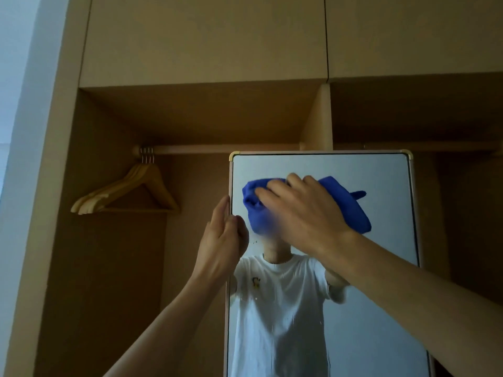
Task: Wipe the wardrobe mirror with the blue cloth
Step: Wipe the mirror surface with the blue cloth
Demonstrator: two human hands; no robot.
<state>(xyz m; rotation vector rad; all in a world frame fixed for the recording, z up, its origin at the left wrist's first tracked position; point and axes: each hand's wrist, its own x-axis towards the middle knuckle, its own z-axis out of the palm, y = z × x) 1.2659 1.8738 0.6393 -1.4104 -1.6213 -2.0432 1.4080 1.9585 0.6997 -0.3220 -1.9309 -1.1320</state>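
The tall wardrobe mirror [381, 175] with a thin frame and gold corners stands in front of the open wardrobe. My right hand [304, 213] lies flat on the blue cloth [351, 205] and presses it against the upper part of the glass. The cloth bunches out to the left and right of my fingers. My left hand [223, 240] grips the mirror's left edge, thumb on the front of the glass and fingers behind the frame. The glass reflects a person in a white T-shirt.
Several wooden hangers [128, 189] hang at the left end of the wardrobe rail [217, 149]. Closed upper cabinet doors [204, 36] sit above. A vertical divider [321, 118] splits the wardrobe behind the mirror. A pale wall [16, 104] runs along the left.
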